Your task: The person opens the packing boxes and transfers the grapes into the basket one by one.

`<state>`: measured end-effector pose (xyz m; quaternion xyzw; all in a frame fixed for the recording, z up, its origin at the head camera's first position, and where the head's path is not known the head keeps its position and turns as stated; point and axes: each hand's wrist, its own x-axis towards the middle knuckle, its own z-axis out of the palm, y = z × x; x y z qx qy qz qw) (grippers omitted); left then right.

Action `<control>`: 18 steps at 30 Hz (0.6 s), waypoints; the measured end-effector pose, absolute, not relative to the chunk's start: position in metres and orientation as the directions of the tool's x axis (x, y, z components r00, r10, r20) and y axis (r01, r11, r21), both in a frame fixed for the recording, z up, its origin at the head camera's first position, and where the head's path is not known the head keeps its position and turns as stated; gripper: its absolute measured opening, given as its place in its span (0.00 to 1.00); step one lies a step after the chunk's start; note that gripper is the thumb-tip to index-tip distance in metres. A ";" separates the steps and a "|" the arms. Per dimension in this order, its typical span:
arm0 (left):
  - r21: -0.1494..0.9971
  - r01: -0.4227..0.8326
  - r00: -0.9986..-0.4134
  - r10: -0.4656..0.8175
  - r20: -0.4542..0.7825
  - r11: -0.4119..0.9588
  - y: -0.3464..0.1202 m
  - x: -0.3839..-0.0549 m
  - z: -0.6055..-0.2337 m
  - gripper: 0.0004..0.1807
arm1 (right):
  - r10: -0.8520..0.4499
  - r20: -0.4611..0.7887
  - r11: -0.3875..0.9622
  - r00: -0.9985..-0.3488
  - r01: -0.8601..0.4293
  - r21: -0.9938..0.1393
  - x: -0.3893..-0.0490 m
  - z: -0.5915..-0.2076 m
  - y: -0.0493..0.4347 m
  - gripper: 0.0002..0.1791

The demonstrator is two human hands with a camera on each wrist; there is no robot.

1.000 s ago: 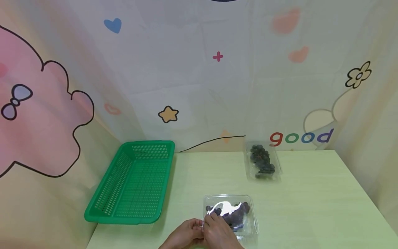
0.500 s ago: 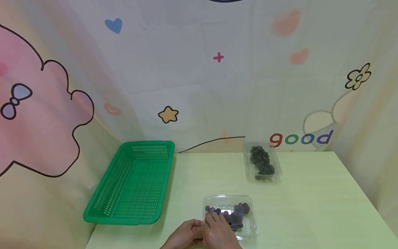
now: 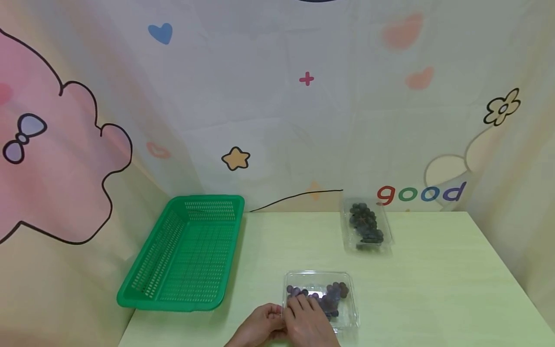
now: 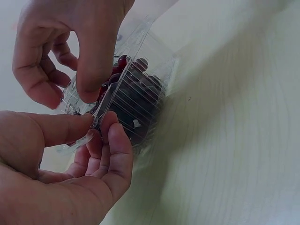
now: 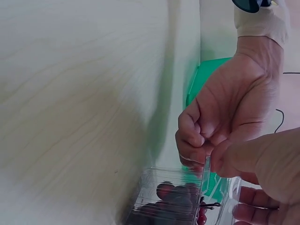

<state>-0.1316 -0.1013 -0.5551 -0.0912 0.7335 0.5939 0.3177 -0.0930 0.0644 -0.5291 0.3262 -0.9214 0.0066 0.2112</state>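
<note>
A clear plastic clamshell box [image 3: 348, 315] with dark purple grapes [image 3: 334, 295] inside sits near the table's front edge. At its left side my left hand [image 3: 257, 324] pinches the rim between thumb and fingers, as the left wrist view shows with the left hand [image 4: 65, 164] low in the picture. My right hand [image 3: 309, 322] reaches over the same side, its thumb at the rim and its fingers curled over the top. In the right wrist view the right hand [image 5: 276, 164] hides part of the lid edge. Grapes [image 5: 176, 199] show through the ribbed wall.
A green perforated plastic basket [image 3: 234, 270] stands at the left of the table. Farther back, right of centre, lies another clear box [image 3: 347, 241] with dark grapes [image 3: 363, 219]. A printed curtain [image 3: 277, 96] hangs behind the table.
The bright glare on the box top has shrunk, so more grapes show. My right hand's fingers have shifted slightly; the left hand keeps its place at the rim.
</note>
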 end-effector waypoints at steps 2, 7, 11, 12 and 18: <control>0.810 -0.525 -0.777 0.241 -0.581 0.260 -0.100 -0.132 -0.555 0.08 | -0.587 0.354 0.797 -0.728 -0.597 0.094 -0.091 -0.528 0.066 0.20; 0.808 -0.544 -0.774 0.236 -0.587 0.226 -0.098 -0.131 -0.553 0.09 | -0.567 0.335 0.813 -0.753 -0.578 0.075 -0.089 -0.531 0.070 0.26; 0.815 -0.539 -0.778 0.243 -0.579 0.214 -0.098 -0.130 -0.552 0.11 | -0.562 0.379 0.810 -0.735 -0.582 0.074 -0.089 -0.535 0.076 0.33; 0.821 -0.530 -0.783 0.248 -0.570 0.212 -0.099 -0.130 -0.552 0.11 | -0.563 0.381 0.809 -0.734 -0.584 0.071 -0.089 -0.535 0.077 0.35; 0.868 -0.458 -0.819 0.289 -0.496 0.191 -0.102 -0.127 -0.552 0.11 | -0.559 0.314 0.816 -0.767 -0.577 0.044 -0.090 -0.534 0.083 0.53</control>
